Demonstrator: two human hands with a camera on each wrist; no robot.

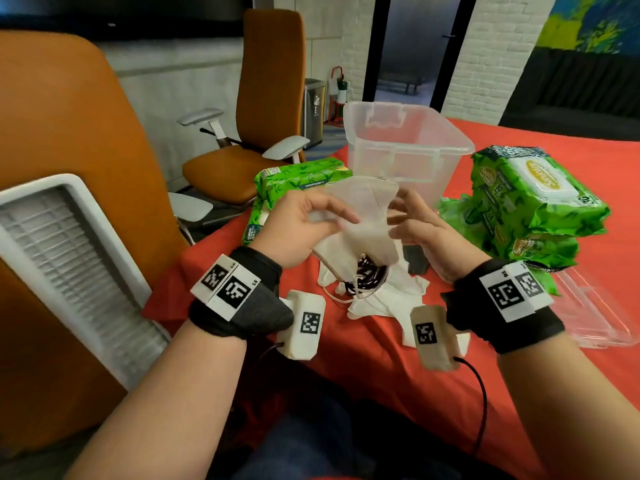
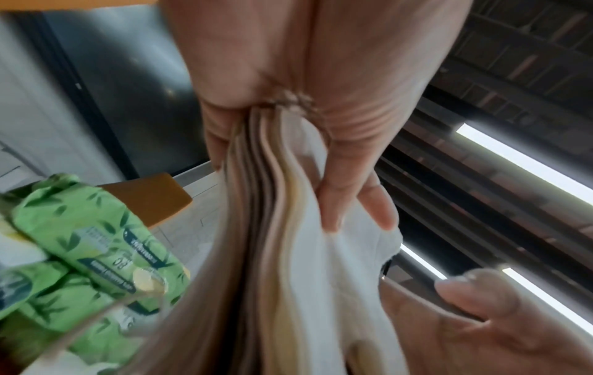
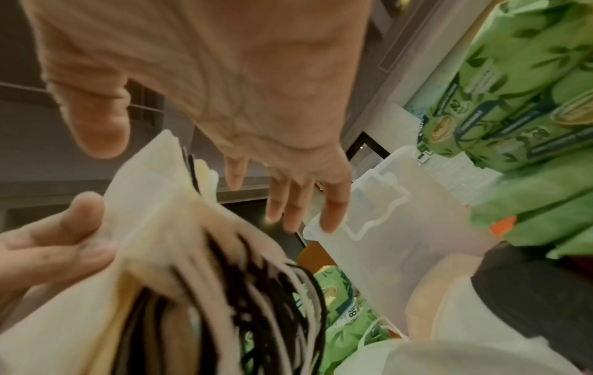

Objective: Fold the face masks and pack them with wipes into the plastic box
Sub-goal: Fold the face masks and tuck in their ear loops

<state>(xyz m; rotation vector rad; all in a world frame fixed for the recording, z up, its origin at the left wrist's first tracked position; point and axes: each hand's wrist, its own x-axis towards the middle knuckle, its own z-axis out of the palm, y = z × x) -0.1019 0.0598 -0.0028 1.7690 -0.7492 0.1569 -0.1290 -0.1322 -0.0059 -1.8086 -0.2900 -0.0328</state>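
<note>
My left hand [image 1: 311, 220] grips a stack of folded face masks [image 1: 360, 216], white and beige with black and white ear loops [image 1: 367, 275] hanging below. In the left wrist view the stack of masks [image 2: 289, 228] is pinched between thumb and fingers [image 2: 356, 203]. My right hand [image 1: 412, 220] hovers just right of the stack with straight, spread fingers [image 3: 298, 203], holding nothing. More loose masks [image 1: 384, 296] lie on the red tablecloth under the hands. The clear plastic box [image 1: 405, 147] stands open behind the hands, and nothing shows inside it.
A green wipes pack [image 1: 294, 188] lies left of the box. Several green wipes packs [image 1: 533, 209] are piled at the right. The clear box lid [image 1: 595, 306] lies flat at the right front. Orange chairs [image 1: 249, 133] stand beyond the table's left edge.
</note>
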